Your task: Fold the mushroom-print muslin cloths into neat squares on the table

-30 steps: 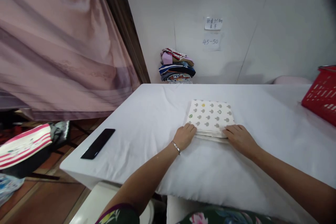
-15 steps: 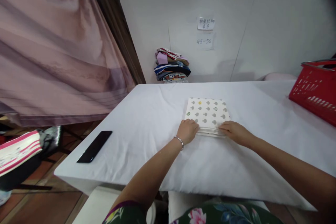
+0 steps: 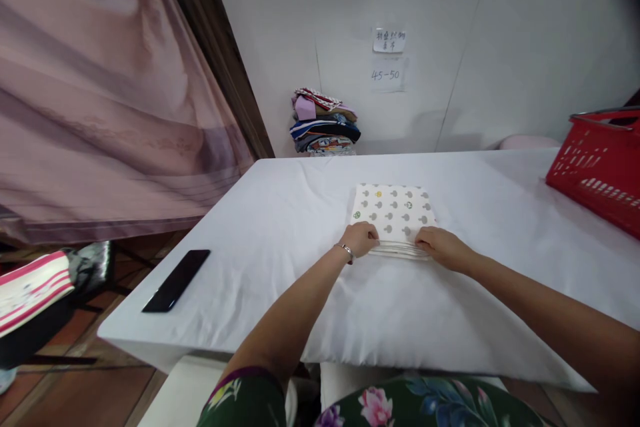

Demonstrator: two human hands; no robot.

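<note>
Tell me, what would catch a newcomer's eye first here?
Probably the bright red basket at far right, vivid against the white tablecloth. Next, near the middle, comes the folded cloth with grey prints, its near corners held by the left hand and right hand. A large pink curtain fills the upper left.

On the white-covered table (image 3: 280,213) lay a folded cloth (image 3: 393,210) centrally, a phone (image 3: 177,281) near left, and a basket (image 3: 600,163) far right.
</note>
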